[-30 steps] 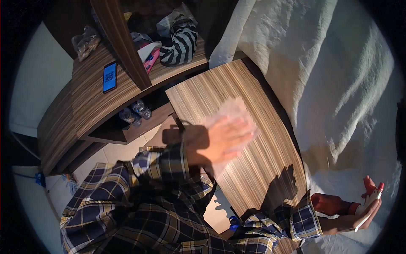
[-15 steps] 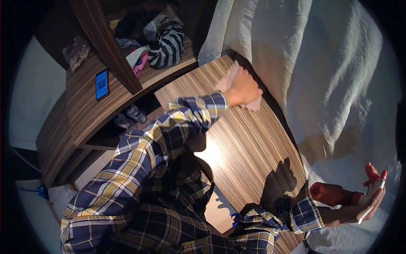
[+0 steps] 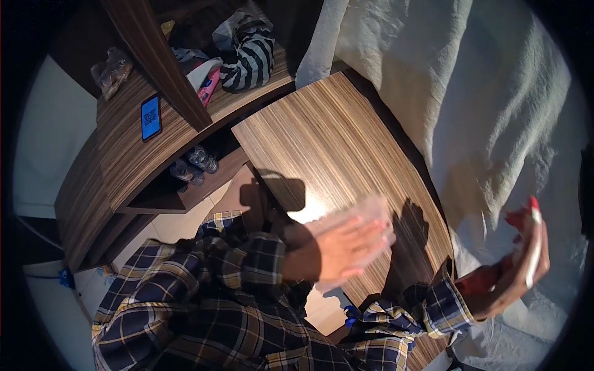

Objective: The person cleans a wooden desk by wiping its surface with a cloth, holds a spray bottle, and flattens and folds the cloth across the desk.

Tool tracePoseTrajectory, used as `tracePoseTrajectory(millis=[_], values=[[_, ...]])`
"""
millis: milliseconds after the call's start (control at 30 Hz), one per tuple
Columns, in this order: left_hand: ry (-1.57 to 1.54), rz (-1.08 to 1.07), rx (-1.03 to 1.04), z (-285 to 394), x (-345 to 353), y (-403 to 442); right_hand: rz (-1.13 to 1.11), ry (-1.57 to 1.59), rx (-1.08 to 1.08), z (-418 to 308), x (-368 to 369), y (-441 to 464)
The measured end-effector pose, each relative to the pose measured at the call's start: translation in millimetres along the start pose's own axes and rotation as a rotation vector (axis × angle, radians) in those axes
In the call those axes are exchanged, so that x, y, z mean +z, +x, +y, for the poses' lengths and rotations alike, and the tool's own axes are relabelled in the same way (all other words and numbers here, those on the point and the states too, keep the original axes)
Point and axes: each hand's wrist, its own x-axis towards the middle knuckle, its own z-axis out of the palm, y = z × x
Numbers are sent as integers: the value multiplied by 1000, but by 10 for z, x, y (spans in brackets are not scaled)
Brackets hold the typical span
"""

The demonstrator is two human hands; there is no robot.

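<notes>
My left hand [image 3: 340,250] lies over a pale pink cloth [image 3: 374,210] on the near part of the wood-grain desk top [image 3: 322,130]. Its fingers are stretched across the cloth and slightly blurred; the cloth's edges show beyond the fingertips. At the right, my right hand [image 3: 525,269] is raised past the desk edge, wrapped round a red spray bottle [image 3: 486,279] with a white and red trigger head. Much of the bottle is hidden behind my hand and wrist.
A white curtain [image 3: 396,55] hangs along the desk's far side. On the shelf at left lie a lit phone [image 3: 150,117], a crumpled plastic bag [image 3: 111,71] and a striped cloth bundle [image 3: 250,62]. Clear plastic bottles [image 3: 203,159] stand in the compartment below.
My left hand has drawn the cloth from the desk's far end back toward my body. My right hand has tilted and shifted slightly left with the spray bottle.
</notes>
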Motion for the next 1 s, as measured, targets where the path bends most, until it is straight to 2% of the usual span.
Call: tracePoseTrajectory(millis=[33, 67, 100, 133, 167, 200, 233, 300, 433, 500, 533, 567, 633, 700, 767, 833, 900, 1000], values=[[126, -58, -106, -103, -96, -3, -109, 183, -14, -21, 47, 39], [255, -116, -208, -215, -216, 7, -325, 305, 245, -50, 83, 102], [-362, 141, -322, -278, -355, -33, -535, 429, 506, -81, 133, 164], [-980, 395, -422, -361, -492, -81, -606, 399, 420, -112, 249, 191], [-178, 205, -592, -536, -624, -75, -678, 368, 336, -149, 386, 186], [630, 0, -682, -727, -757, -63, -531, 353, 127, -189, 524, 128], [636, -9, -672, -916, -839, -123, -478, 487, 153, -217, 660, 74], [578, 234, -654, -1299, -908, -239, -543, 506, 92, -167, 807, 77], [589, 284, -521, -1831, -1073, -39, -480, 480, 80, -198, 814, -5], [576, 259, -561, -2047, -1098, 198, -321, 430, -130, -171, 676, 37], [573, 261, -561, -2056, -1071, 321, -206, 433, -73, -195, 631, 66], [604, 252, -592, -2052, -1032, 481, -308, 539, 145, -90, 503, 138], [632, 246, -619, -1936, -961, 728, -131, 514, 219, -60, 302, 171], [494, 193, -442, -1708, -766, 820, -63, 533, 218, 247, 102, 161], [407, 178, -280, -1390, -548, 811, 56, 394, 210, 289, -45, 153], [411, 133, -193, -1028, -274, 740, 120, 423, 260, 400, -203, 131], [121, 43, -44, -704, -185, 561, 186, 238, 221, 530, -369, 113], [154, -84, -64, -214, -157, 205, 214, 144, 244, 632, -473, -3]])
